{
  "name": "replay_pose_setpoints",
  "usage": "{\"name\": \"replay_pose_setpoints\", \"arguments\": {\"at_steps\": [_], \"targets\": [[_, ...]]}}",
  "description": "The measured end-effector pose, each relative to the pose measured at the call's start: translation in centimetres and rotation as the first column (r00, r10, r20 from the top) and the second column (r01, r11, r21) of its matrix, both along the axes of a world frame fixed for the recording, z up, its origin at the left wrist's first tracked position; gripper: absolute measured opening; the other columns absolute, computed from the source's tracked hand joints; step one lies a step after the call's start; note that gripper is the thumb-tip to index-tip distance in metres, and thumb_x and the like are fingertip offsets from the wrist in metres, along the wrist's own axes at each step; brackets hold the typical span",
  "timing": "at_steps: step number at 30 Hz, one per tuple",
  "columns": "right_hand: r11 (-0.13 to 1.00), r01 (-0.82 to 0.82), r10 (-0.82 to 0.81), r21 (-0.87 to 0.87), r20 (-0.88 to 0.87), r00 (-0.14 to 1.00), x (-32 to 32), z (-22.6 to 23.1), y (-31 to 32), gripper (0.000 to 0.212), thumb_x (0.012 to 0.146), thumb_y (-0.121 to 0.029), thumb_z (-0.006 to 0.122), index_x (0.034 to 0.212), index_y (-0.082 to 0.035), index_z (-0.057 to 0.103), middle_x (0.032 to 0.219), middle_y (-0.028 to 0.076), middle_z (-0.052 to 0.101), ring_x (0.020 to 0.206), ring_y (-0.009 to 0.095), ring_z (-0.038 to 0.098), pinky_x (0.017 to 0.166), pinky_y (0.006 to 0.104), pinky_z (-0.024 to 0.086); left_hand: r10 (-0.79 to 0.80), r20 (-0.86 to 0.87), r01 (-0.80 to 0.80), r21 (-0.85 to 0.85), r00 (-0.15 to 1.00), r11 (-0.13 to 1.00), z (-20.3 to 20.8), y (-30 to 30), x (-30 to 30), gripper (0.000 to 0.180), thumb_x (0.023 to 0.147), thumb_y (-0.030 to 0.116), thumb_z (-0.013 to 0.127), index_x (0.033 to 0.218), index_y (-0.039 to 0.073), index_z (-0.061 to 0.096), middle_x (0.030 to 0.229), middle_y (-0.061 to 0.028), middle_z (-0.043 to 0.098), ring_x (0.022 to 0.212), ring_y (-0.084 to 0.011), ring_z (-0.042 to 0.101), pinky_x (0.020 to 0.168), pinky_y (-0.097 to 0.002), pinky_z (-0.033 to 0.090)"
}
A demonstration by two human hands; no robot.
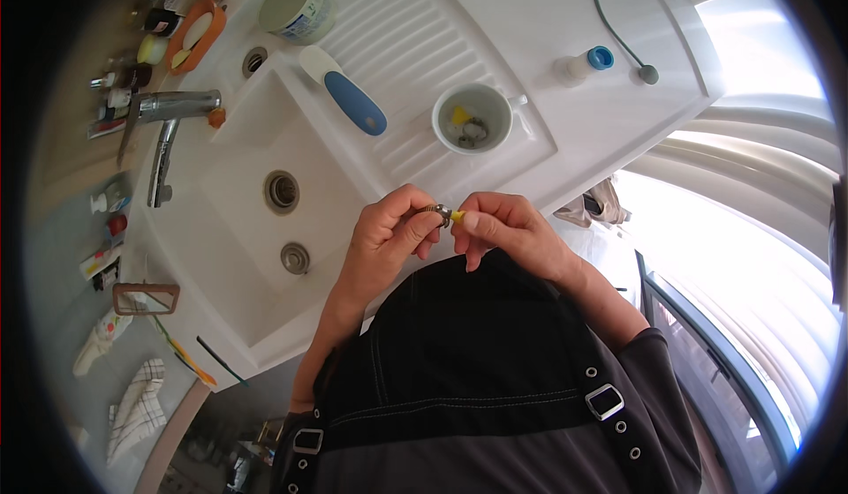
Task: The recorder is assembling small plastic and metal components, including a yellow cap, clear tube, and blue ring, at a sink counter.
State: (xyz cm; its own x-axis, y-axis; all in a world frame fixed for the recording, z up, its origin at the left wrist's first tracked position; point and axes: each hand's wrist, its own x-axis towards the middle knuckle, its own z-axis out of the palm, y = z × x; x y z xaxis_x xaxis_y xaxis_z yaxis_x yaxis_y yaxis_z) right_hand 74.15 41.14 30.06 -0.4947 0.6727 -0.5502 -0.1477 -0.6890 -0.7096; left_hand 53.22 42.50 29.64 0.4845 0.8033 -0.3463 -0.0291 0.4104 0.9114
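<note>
Close together over the sink's front edge, my two hands meet at one small object. My left hand [382, 240] pinches a small metal hose clamp [442, 215] between thumb and forefinger. From the other side, my right hand [519, 234] pinches a small yellow plastic piece [457, 216] that touches the clamp; whether the two are joined I cannot tell. Just beyond them a white mug [497, 110] stands on the ribbed drainboard. Inside it lie a yellow winged piece [460, 115] and silver metal rings [477, 129].
The white sink [234, 172] lies to the left, with a chrome faucet [181, 104]. A blue-and-white handled tool [352, 101] and a white tub [296, 10] lie behind. Further right stand a blue-capped bottle [583, 67] and a grey cord [612, 28]. An orange soap dish [196, 35] is at far left.
</note>
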Motion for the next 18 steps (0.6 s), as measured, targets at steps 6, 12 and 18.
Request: {"name": "replay_pose_setpoints", "arguments": {"at_steps": [6,12,18], "targets": [[0.452,-0.329,-0.302,0.829,0.490,0.818,-0.1,0.1,-1.2,0.023,0.088,-0.020,0.066,0.091,0.002,0.059,0.082,0.007,0.062,0.071,0.013,0.062,0.064,0.0273,0.050,0.068,-0.013,-0.069,-0.035,0.998,0.997,1.2,-1.6,0.2,0.013,0.096,0.012,0.055,0.088,0.002,0.056,0.073,-0.0009,0.056,0.061,-0.0058,0.049,0.057,-0.0204,0.041],[0.950,0.068,-0.089,0.305,0.055,0.995,-1.3,1.4,-2.0,0.029,0.095,-0.028,0.056,0.094,0.001,0.059,0.084,0.007,0.062,0.071,0.013,0.062,0.066,0.0277,0.049,0.108,0.013,-0.109,0.047,0.994,0.993,2.1,-2.6,-0.7,0.012,0.096,0.011,0.055,0.090,0.001,0.056,0.073,-0.0008,0.055,0.061,-0.0058,0.049,0.057,-0.0207,0.041],[0.826,-0.053,-0.144,0.561,0.301,0.943,-2.6,2.2,-2.7,0.019,0.088,-0.015,0.068,0.091,0.001,0.059,0.079,0.005,0.062,0.067,0.011,0.060,0.062,0.0235,0.047,0.085,0.010,-0.086,0.146,0.996,0.985,2.9,-3.3,-1.9,0.010,0.096,0.009,0.054,0.093,0.000,0.057,0.076,-0.0043,0.058,0.061,-0.0072,0.053,0.055,-0.0208,0.044]]}}
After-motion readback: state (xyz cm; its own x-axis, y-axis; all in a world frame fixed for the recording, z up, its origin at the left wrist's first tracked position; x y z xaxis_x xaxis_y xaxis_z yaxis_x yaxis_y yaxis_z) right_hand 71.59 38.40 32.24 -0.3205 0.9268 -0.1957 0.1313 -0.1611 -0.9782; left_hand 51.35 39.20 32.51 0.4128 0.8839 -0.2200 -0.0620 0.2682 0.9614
